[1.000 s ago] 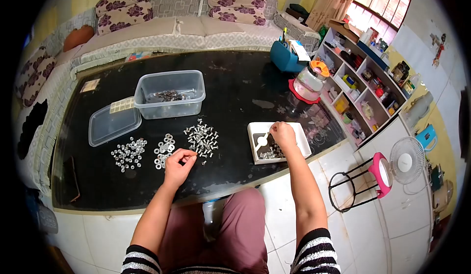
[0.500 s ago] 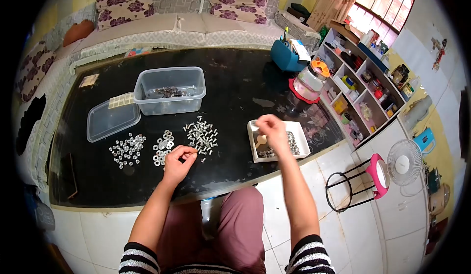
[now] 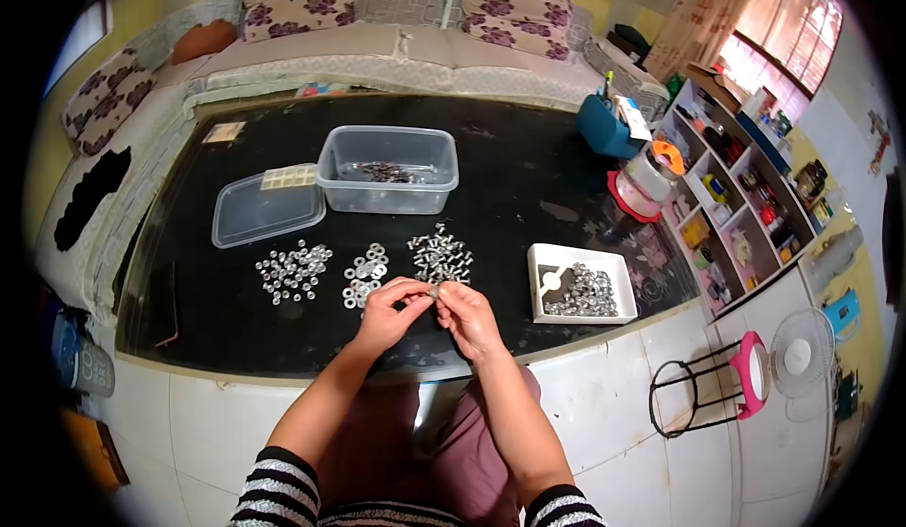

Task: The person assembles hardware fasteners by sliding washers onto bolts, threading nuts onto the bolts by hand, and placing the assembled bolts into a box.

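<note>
My left hand (image 3: 390,317) and my right hand (image 3: 469,317) meet fingertip to fingertip over the near part of the table. Both are closed in a pinch around a tiny greyish piece, too small and covered to name. Just behind them lies a pile of short metal screws (image 3: 442,255). Left of my left hand are flat metal washers (image 3: 365,267), and farther left a spread of small shiny nuts (image 3: 293,270). The white box (image 3: 583,317) to the right holds many small metal pieces (image 3: 590,291) and a pale round-headed item (image 3: 551,283).
A clear plastic tub (image 3: 387,197) with dark small parts stands at the back, its lid (image 3: 255,217) beside it. A glass jar (image 3: 648,180) and teal holder (image 3: 609,129) stand back right on the black table (image 3: 510,164). A pink stool (image 3: 750,376) stands right.
My right hand has come away from the white box, moving left to meet my left hand. The whole view has shifted, with table objects appearing farther right.
</note>
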`<state>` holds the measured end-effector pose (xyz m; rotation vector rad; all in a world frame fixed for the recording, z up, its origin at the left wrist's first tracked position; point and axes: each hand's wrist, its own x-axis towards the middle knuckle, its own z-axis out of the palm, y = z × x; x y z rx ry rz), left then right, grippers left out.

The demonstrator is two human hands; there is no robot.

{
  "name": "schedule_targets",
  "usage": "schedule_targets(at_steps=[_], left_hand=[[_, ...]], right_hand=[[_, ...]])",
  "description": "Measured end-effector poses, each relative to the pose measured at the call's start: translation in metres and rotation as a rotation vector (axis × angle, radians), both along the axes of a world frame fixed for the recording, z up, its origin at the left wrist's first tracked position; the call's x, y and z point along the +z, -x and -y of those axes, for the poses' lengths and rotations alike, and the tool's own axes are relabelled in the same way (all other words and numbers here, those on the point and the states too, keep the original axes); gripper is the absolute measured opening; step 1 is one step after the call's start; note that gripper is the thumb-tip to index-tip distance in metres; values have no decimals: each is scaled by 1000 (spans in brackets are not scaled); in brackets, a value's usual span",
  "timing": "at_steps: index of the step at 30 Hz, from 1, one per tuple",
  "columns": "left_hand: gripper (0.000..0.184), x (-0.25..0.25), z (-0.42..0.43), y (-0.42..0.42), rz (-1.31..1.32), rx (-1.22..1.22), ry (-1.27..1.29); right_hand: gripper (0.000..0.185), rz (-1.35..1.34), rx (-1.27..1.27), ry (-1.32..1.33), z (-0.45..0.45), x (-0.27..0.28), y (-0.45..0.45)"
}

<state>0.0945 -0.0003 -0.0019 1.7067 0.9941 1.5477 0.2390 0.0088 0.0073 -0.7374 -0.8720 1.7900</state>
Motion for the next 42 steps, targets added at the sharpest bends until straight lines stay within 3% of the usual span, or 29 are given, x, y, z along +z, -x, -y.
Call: schedule_targets(at_steps=[6,16,20,22,42], left_hand=[[13,3,3,-1,38,4,106],[13,0,1,1,0,4,77],[13,-5,-2,1,44,-30,115],[12,-8,-3,1,199,-116,234],[11,-5,0,1,168,-104,272]], right_hand=[[14,150,-152,-92,2,-1,1],[12,267,-212,-285,5,-1,-2],[11,322,-243,-299,6,-3,-2],[11,315,-252,-311,6,-3,-1],[10,417,-320,-351,8,-5,4]])
